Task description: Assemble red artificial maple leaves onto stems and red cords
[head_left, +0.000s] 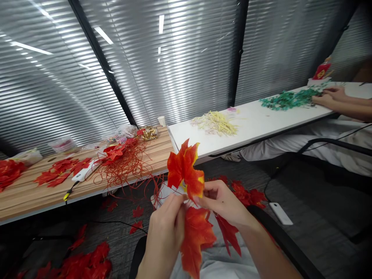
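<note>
Over my lap, my left hand [170, 223] and my right hand [222, 203] meet at a cluster of artificial maple leaves. A red-orange maple leaf [182, 164] with yellow edges stands up above my fingertips. Below them hangs a larger orange-red leaf [196, 236], and a darker red leaf [228, 232] droops under my right hand. My left fingers are pinched at the base of the upper leaf; what exactly lies between them is hidden. My right thumb and fingers close on the lower edge of that upper leaf.
A tangle of red cord [128, 164] hangs over the wooden table [162, 147], beside red leaves and a white device [85, 170]. Yellow strips [217, 123] lie on the white table [255, 120]. Another person's hands [328, 97] handle green foliage [290, 100]. Leaves litter the floor.
</note>
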The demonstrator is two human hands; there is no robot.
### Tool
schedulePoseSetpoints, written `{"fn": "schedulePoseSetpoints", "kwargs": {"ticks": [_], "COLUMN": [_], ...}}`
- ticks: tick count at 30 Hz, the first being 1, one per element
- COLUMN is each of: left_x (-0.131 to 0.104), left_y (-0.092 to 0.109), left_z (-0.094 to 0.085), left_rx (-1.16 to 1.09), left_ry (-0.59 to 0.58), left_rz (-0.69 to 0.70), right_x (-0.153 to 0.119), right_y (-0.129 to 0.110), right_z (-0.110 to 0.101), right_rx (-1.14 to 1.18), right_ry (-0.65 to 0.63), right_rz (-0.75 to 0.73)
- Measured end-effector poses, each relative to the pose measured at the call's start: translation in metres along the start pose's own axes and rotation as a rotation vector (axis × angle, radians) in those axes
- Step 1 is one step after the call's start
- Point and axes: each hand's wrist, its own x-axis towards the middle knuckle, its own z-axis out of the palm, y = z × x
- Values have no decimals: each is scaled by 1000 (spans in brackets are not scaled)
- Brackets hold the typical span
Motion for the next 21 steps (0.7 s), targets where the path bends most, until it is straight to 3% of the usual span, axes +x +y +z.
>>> {"fn": "schedulePoseSetpoints", "kwargs": {"ticks": [5,21], "left_x": [6,19], "left_y": [-3,6], "left_z": [1,2], "left_rx": [-35,52], "left_ry": [-93,-165], "left_rz": [-71,-94], "right_x": [2,-1], "right_y": [5,3], "right_z": [-3,-4], "right_rx": [-13,-251], "right_ry": [68,168], "right_rz": [11,-96]}}
